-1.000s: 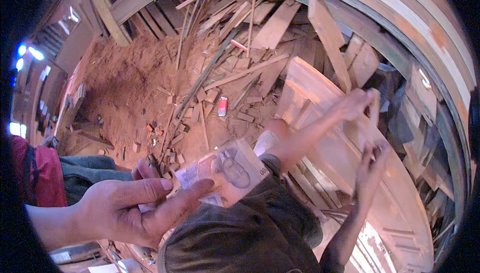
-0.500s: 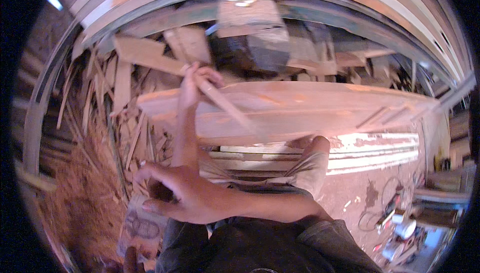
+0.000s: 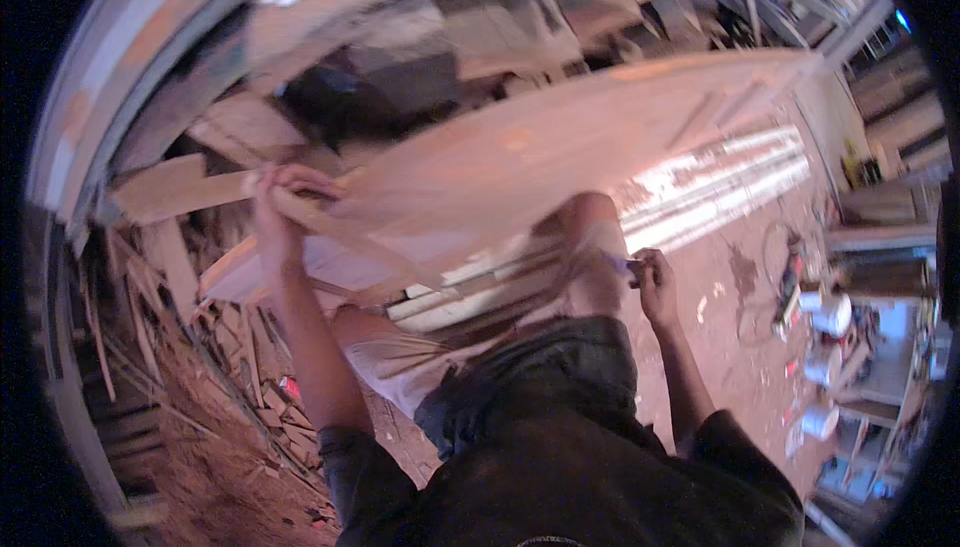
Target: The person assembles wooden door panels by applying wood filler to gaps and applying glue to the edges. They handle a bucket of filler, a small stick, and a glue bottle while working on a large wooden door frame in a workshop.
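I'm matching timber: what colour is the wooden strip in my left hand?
The wooden strip looks light pinkish-brown, though blurred; best in the head view.

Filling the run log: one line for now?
left hand: holds wooden strip | right hand: beside right leg, grip unclear | long wooden panel: ahead

The left hand point(image 3: 287, 197) grips a wooden strip point(image 3: 362, 243) over a panel point(image 3: 540, 152); the right hand point(image 3: 657, 287) pinches a small blurred object point(image 3: 628, 266)

The broad wooden panel point(image 3: 540, 152) is pinkish tan, blotched with orange; the slim wooden strip point(image 3: 352, 235) is light tan. The small blurred object point(image 3: 629, 265) in the right hand point(image 3: 657, 289) seems bluish. The shirt point(image 3: 600, 467) is black, the shorts point(image 3: 550, 372) dark grey, the floor point(image 3: 690, 342) reddish brown, the buckets point(image 3: 830, 317) white.
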A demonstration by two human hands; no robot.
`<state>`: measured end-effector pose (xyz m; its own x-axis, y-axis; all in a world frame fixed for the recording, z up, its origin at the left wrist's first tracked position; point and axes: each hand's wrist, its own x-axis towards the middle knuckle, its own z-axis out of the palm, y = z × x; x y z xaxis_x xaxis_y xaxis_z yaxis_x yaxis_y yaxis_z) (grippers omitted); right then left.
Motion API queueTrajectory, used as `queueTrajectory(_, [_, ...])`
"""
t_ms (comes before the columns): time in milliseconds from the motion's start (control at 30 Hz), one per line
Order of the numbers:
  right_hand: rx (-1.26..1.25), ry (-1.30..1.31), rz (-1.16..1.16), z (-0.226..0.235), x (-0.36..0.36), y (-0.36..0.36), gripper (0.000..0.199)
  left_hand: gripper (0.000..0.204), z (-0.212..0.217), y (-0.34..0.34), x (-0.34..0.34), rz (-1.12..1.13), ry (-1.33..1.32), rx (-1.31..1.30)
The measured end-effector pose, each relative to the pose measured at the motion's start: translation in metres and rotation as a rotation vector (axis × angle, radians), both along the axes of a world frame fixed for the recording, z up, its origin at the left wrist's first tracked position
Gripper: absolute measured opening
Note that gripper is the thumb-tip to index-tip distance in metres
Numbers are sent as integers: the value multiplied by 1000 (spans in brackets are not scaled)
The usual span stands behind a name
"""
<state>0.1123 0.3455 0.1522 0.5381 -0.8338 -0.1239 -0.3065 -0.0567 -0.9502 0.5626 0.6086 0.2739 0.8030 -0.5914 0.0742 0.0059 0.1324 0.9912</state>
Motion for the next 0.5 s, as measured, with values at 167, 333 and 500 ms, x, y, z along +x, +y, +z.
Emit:
queueTrajectory(167, [-98,316,-223,-162,-160,84,19,52,3,-1,-8,12,18,-74])
queueTrajectory(333, [315,325,-216,-89,-119,100,37,54,14,17,0,54,47,-57])
queueTrajectory(500, [127,251,-176,-74,-95,92,45,52,3,8,5,7,0,-44])
